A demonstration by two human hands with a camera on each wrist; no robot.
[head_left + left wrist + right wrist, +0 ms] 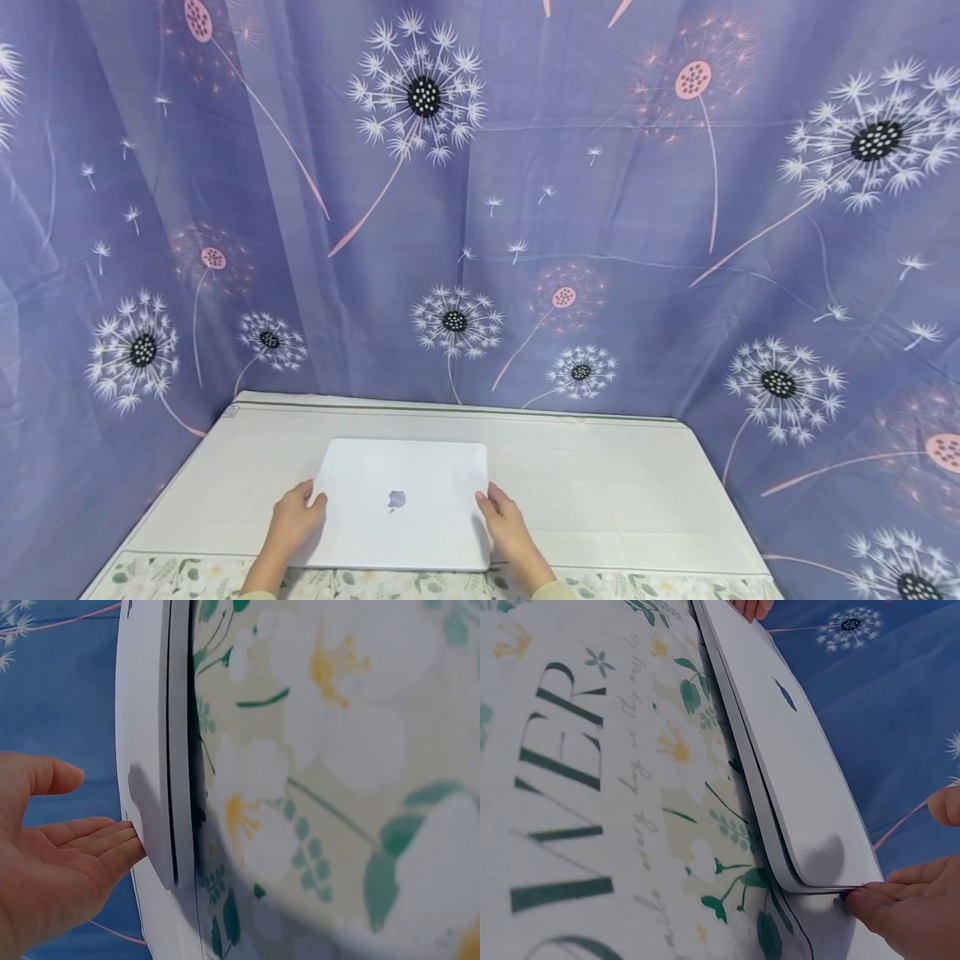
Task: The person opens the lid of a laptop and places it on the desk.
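A closed silver-white laptop point(442, 475) with a dark apple logo point(397, 499) lies lid up near the front of the table. At its left edge is my left hand point(295, 521); in the left wrist view its fairly straight fingers point(94, 844) reach the side, with the thumb raised apart. My right hand point(506, 525) is at the opposite edge. The right wrist view shows those fingers point(907, 892) extended against the laptop's side near a front corner, thumb held away. A thin dark seam runs between lid and base.
A white covering point(600, 483) spreads over the table, with a floral printed strip point(622, 586) along the front, bearing large dark lettering point(562, 757). Blue-purple curtains point(525, 208) with dandelion prints hang behind and at both sides.
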